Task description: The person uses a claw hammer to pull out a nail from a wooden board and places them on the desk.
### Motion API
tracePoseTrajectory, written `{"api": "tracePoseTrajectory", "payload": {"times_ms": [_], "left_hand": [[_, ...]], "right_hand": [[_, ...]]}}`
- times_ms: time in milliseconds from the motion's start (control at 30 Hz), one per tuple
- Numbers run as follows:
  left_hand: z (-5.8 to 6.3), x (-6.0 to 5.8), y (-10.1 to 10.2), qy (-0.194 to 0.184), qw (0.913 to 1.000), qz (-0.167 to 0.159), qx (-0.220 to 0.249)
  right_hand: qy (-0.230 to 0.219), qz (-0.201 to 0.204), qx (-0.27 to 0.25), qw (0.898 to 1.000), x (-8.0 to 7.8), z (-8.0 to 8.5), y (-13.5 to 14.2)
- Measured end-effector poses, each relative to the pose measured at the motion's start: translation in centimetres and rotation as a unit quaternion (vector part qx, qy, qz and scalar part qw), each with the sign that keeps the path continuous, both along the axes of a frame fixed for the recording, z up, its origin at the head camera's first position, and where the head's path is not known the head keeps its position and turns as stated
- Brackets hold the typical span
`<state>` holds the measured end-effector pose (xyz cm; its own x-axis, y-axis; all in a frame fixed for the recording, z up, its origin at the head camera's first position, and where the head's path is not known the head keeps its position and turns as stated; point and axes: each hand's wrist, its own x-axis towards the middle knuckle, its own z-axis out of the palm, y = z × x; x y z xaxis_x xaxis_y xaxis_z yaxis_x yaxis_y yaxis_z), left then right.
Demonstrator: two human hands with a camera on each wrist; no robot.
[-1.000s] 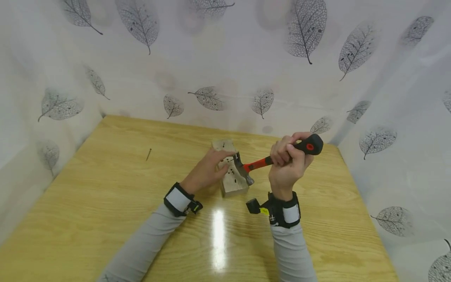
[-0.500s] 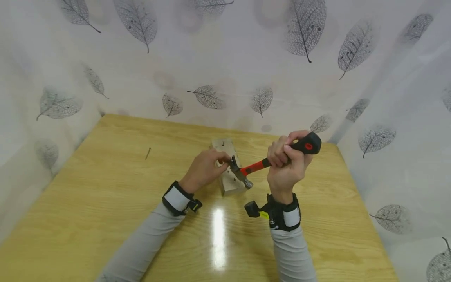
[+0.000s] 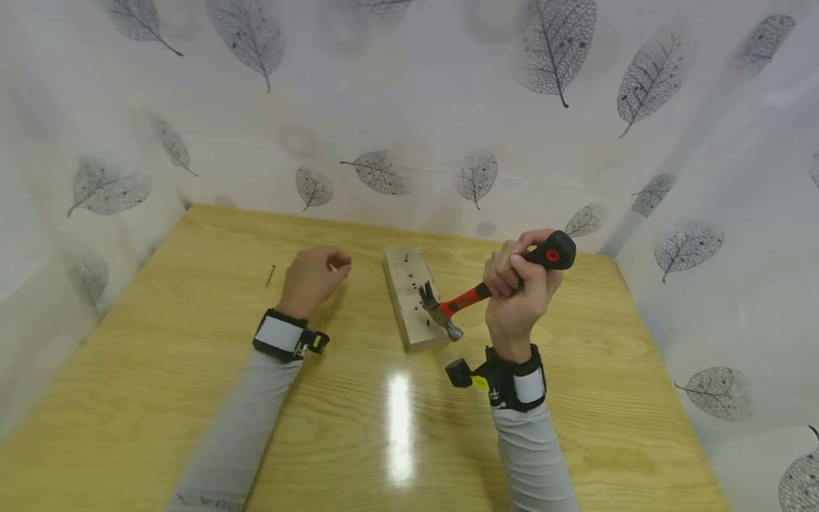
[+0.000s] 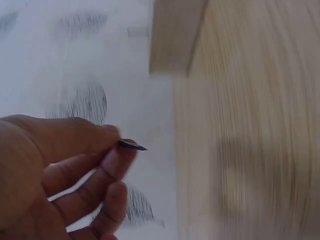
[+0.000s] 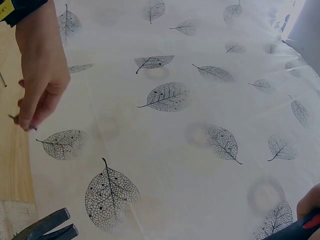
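Red-and-black claw hammer [image 3: 462,301] with grey metal head, its mid-handle hidden by the gripping right hand [image 3: 515,302], is over the pale rectangular wooden block [image 3: 406,302]; contact is unclear. The left hand [image 3: 313,280], earlier at the claw, now pinches a thin dark nail [image 4: 133,145] farther left. The hammer's long axis slants, butt rightward, claw pointing away.

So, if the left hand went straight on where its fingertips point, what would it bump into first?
Probably the far end of the wooden block: in the head view, the left hand, pinching a nail, points across toward it. Its height above the table is unclear, so it might pass over.
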<state>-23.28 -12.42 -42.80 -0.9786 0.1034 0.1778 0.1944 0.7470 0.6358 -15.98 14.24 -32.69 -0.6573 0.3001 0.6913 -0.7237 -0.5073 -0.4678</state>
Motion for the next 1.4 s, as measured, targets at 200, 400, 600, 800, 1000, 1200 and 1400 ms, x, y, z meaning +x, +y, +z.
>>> {"api": "tracePoseTrajectory", "payload": {"times_ms": [200,400,600,800,1000,1200,1400], "left_hand": [[-0.5,-0.6,-5.5,-0.062,0.9931,0.095,-0.030],[-1.3,-1.0,-8.3,-0.078,0.9882,0.127,-0.035],[-1.9,-1.1,-8.6,-0.085,0.9843,0.145,-0.053],[-2.6,-0.8,-8.7,-0.072,0.9829,0.154,-0.072],[-2.8,-0.7,-8.9,-0.049,0.9804,0.172,-0.084],[-3.1,-0.7,-9.1,-0.032,0.9794,0.178,-0.089],[-2.7,-0.7,-9.0,-0.041,0.9781,0.188,-0.078]], "right_hand": [[-0.007,-0.014,0.010,1.000,0.0,-0.2,0.1],[-0.015,-0.019,0.016,1.000,-0.3,-0.3,0.3],[-0.020,-0.017,0.026,0.999,-0.3,-0.5,0.5],[-0.020,-0.003,0.029,0.999,-0.3,-0.8,0.4],[-0.017,-0.004,0.037,0.999,-0.6,-0.7,0.1],[-0.022,-0.008,0.041,0.999,-0.5,-0.8,0.1],[-0.029,-0.012,0.042,0.999,-0.6,-1.0,0.0]]}}
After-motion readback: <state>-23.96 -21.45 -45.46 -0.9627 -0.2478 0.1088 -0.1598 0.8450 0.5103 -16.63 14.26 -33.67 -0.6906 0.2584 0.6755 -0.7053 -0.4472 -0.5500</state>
